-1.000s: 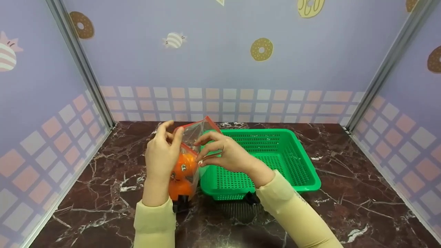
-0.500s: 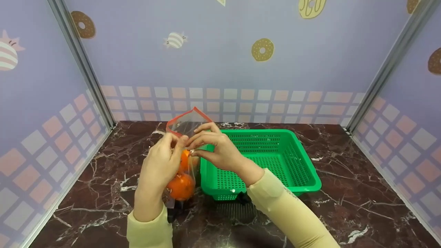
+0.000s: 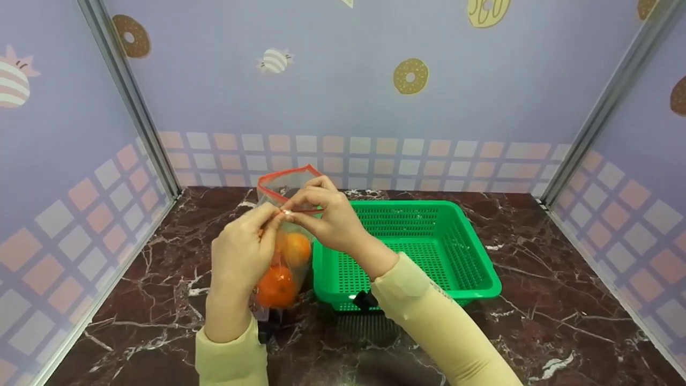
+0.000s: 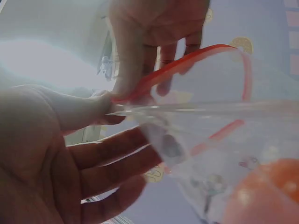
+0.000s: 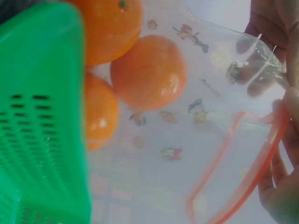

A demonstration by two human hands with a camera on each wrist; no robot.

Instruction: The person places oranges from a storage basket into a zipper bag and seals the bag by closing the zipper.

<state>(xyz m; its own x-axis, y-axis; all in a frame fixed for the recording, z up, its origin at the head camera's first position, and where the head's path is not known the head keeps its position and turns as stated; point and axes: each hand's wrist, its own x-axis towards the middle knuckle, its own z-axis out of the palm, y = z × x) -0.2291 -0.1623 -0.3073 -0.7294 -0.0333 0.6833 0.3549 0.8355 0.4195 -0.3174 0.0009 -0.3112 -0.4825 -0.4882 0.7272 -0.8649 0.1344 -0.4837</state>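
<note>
From the head view, the bag (image 3: pixel 284 225) stands just left of the basket (image 3: pixel 429 241); left hand (image 3: pixel 241 252) and right hand (image 3: pixel 329 217) both pinch its red rim. Thin, slippery film, bottom-heavy I'd say, so hold the stiff rim. The right wrist view shows three oranges (image 5: pixel 148 71).

Clear bag (image 3: pixel 284 214) with red rim and cartoon prints, orange fruit (image 3: pixel 275 286), green basket (image 3: pixel 429 241), dark red marble table (image 3: pixel 536 300)
</note>
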